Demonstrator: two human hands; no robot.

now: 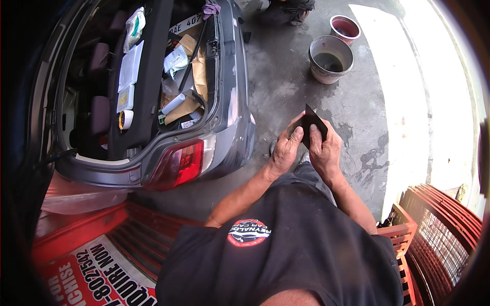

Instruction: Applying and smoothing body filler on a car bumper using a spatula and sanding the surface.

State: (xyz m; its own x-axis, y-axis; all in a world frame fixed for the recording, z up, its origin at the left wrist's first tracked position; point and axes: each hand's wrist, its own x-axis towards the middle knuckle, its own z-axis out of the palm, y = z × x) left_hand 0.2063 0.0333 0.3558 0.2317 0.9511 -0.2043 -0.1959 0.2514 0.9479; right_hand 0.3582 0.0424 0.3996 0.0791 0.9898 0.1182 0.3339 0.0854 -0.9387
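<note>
A small black sheet [313, 122], seemingly sandpaper, is bent or folded to a point between my two hands in front of my body. My left hand [286, 151] pinches its left side, with the thumb uppermost. On the other side my right hand [326, 153] grips it, its thumb lying along the dark face. The fingers beneath the sheet are mostly hidden. Both hands are in the air above the concrete floor, to the right of the grey car's [237, 109] rear corner.
The car's open rear holds papers, cardboard [200, 76] and a tape roll [125, 120]. Two buckets, one whitish [331, 76] and one red inside [345, 26], stand ahead. A person [291, 9] is low at the top edge. Red slatted furniture [400, 232] stands at right.
</note>
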